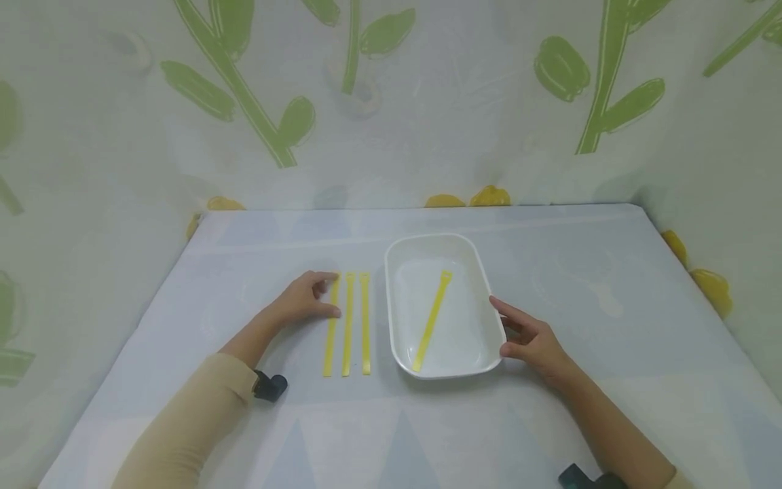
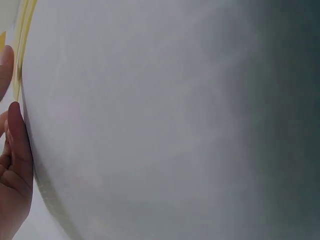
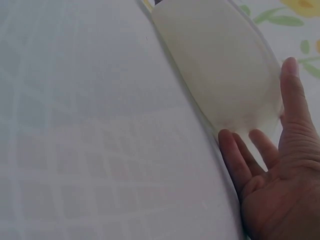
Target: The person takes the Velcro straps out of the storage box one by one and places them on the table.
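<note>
Three flat yellow strips lie roughly parallel on the table, each with a small holed end: a left strip (image 1: 330, 343), a middle strip (image 1: 347, 333) and a right strip (image 1: 365, 326). My left hand (image 1: 302, 297) is at the left strip, its thumb and forefinger touching it at separate spots, with a gap between them. A fourth yellow strip (image 1: 432, 319) lies slantwise inside a white rectangular tray (image 1: 391, 305). My right hand (image 1: 537, 346) rests fingertips and thumb against the tray's right wall, near its front corner. In the right wrist view, the fingers (image 3: 232, 155) touch the tray's outer side.
A pale patterned cloth covers the table (image 1: 256, 244). A curtain (image 1: 427, 136) with green leaf prints hangs behind and at both sides. Dark wrist-worn devices sit at the left wrist (image 1: 270, 386) and the right forearm (image 1: 589, 477).
</note>
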Demonstrator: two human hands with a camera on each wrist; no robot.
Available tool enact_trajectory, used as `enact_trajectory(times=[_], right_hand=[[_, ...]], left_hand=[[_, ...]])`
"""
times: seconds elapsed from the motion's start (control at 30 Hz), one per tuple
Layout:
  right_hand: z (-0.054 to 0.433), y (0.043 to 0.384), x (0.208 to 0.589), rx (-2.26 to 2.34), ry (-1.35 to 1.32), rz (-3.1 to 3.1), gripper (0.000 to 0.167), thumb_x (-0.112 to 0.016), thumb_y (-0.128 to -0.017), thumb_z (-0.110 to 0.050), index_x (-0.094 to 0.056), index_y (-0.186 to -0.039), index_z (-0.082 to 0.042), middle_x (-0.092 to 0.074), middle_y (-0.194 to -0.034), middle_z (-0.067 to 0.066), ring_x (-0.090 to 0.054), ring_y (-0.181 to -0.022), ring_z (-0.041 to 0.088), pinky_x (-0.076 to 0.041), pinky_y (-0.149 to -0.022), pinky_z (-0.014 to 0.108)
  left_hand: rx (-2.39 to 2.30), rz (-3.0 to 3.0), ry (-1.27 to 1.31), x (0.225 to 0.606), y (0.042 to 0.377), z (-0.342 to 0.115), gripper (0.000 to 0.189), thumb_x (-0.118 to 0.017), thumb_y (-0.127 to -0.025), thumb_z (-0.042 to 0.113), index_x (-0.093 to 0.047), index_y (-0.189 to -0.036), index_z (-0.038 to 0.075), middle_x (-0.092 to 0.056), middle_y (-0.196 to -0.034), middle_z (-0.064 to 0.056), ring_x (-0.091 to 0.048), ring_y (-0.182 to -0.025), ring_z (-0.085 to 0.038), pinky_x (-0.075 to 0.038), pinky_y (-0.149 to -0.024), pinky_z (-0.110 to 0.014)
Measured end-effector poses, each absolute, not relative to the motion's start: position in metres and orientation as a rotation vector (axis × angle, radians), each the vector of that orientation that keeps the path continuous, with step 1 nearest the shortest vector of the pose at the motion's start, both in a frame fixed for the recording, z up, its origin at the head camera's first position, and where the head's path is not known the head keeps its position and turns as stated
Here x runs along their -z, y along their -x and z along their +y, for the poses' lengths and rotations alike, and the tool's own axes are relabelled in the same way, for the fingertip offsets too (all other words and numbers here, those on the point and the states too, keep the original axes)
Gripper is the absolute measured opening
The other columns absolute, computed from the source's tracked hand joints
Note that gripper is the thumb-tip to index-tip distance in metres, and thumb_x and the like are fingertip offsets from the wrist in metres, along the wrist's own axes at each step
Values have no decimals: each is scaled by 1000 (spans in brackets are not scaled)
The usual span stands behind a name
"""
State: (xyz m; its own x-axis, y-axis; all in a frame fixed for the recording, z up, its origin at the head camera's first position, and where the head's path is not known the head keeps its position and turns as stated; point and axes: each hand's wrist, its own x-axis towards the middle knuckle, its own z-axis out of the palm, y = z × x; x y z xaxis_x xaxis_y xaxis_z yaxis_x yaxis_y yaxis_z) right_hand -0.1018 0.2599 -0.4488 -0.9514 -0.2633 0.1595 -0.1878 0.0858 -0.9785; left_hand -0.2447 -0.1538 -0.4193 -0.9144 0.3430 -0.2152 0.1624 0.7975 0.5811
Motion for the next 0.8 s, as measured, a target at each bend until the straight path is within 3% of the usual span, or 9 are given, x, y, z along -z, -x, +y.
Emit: enact_trajectory(times=[0.37,0.57,0.8], right_hand=[[259,102,452,2064,482,2211,73,-74,-80,-6,-40,-143,-8,-53,-132,-18,-57,-107,5,-54,-79,23],[260,101,451,2068,511,2214,72,-74,-80,-7,-40,-143,-7,-53,-132,-16,-57,-105,5,-54,-77,23],[261,101,452,2068,524,2236,72,-74,-81,-8,-39,-143,-7,-53,-132,-16,-57,-105,5,-54,-77,22]], left_hand=[[-899,2575,-452,411,254,-154,81,-84,-69,27,-47,-136,2,-57,-110,-16,-54,-96,-26,-47,-75,-31],[-1018,2439,-428,398,258,-144,79,-83,-72,21,-44,-140,6,-55,-111,-14,-55,-82,-20,-48,-62,-28],[-1128,2316,-537,382,268,-135,81,-79,-75,16,-37,-144,8,-55,-110,-13,-59,-78,-16,-51,-68,-30]])
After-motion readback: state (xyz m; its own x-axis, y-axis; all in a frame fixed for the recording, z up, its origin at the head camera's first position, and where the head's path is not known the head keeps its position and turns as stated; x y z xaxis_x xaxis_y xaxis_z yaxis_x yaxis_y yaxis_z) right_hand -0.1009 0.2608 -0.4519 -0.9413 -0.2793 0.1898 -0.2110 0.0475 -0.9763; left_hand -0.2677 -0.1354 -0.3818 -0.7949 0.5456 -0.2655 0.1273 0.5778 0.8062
